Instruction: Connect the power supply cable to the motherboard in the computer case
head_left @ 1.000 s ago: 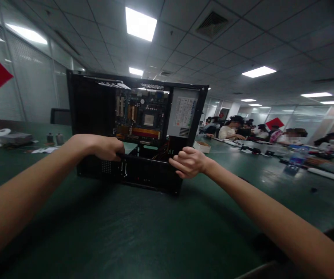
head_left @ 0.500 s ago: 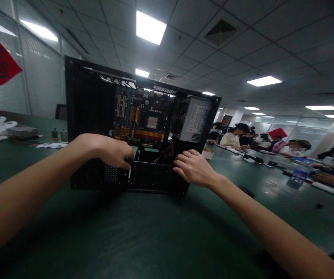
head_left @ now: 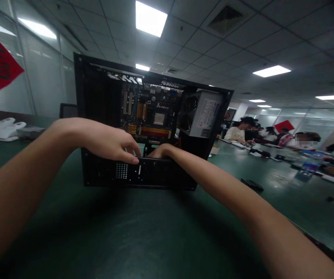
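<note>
An opened black computer case (head_left: 95, 174) stands on the green table (head_left: 143, 232), its open side facing me. Inside it are a motherboard (head_left: 143, 112) and a silver power supply (head_left: 206, 116) at the upper right. My left hand (head_left: 113, 143) is at the left part of the case's lower front rail (head_left: 151, 159), its thumb on the rail and its curled fingers reaching over it. My right hand (head_left: 161, 150) goes over the same rail into the case, beside the left fingertips. Its fingers are hidden inside, so what they touch does not show.
On the left lie a white plastic bag (head_left: 8, 130) and a grey box-like part (head_left: 33, 133). A dark flat object (head_left: 252, 184) and a water bottle (head_left: 308, 166) are on the right. Other people (head_left: 242, 130) sit along the far right side of the table.
My right hand has left the right end of the rail and moved left into the case. My left hand stays at the rail, its fingers looser. The view has shifted slightly.
</note>
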Motion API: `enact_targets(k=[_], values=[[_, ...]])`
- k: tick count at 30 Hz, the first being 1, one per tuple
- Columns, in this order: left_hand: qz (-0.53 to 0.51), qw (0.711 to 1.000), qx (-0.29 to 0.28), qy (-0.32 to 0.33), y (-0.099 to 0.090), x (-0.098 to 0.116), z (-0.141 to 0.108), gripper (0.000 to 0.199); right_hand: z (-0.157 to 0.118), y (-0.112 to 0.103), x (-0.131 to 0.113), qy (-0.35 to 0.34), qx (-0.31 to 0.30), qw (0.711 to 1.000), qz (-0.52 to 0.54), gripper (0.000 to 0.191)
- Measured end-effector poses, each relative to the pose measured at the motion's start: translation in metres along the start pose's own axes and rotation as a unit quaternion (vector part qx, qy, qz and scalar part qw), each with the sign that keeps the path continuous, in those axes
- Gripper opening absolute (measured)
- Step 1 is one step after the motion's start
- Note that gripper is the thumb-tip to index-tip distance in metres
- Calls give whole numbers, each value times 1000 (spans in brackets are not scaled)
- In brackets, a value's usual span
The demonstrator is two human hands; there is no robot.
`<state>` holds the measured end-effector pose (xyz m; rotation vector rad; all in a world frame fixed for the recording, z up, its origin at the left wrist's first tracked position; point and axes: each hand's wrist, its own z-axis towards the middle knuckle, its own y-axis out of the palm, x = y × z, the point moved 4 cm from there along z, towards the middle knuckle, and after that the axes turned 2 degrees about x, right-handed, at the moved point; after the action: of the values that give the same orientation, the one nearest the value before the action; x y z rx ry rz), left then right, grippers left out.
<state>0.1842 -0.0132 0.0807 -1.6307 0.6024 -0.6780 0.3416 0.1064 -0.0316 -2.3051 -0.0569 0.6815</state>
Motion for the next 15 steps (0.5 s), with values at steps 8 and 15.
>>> enact_targets(k=[8,15], values=[[22,999,-14,-36,1,1,6,57,-38,-13,14,-83,137,986,43,24],[34,997,62,-22,-5,-8,13,62,-115,-29,-24,-241,432,869,6,47]])
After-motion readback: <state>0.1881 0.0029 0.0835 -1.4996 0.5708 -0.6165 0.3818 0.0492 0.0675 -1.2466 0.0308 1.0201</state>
